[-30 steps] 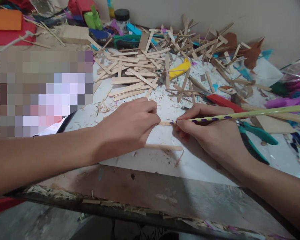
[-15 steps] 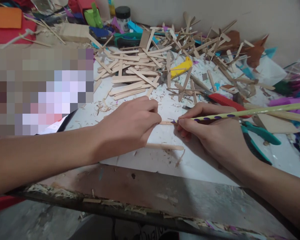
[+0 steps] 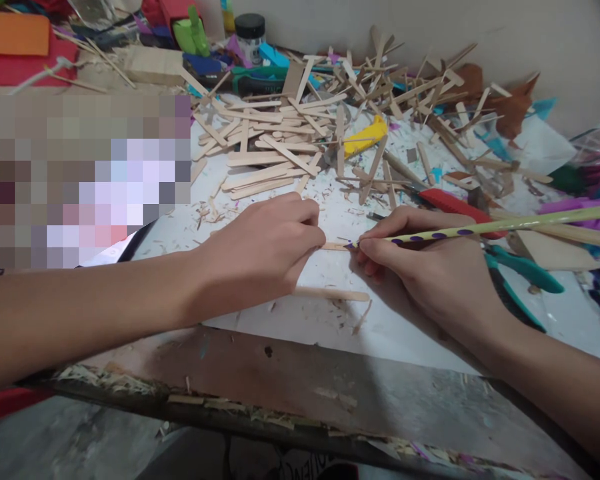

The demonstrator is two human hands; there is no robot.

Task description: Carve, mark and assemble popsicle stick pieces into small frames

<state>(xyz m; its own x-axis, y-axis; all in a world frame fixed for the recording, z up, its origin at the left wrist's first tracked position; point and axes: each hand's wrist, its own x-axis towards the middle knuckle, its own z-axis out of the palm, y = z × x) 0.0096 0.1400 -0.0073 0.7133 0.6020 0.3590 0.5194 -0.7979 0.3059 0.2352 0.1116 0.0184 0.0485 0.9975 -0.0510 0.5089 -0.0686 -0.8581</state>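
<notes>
My left hand [image 3: 280, 247] is closed over a popsicle stick [image 3: 334, 246], pressing it on the white paper [image 3: 280, 320]; most of the stick is hidden under the hand. Pinched in my right hand [image 3: 420, 257] is a light green pencil [image 3: 520, 225] with purple spots. Its tip meets the right part of the stick, where small dark marks show. Another popsicle stick [image 3: 337, 294] lies just below, partly behind my left hand. Teal-handled pliers [image 3: 525, 270] rest beyond my right wrist, partly covered by it.
A pile of popsicle sticks [image 3: 265, 163] spreads across the back, with a yellow-handled tool [image 3: 367, 135] among them. A red-handled tool [image 3: 450, 203] lies behind my right hand. A lit screen, mostly blurred, stands at left. The table's front edge [image 3: 260, 417] is ragged.
The whole view has shifted slightly to the right. Both hands, the stick and the pencil keep nearly the same places relative to each other.
</notes>
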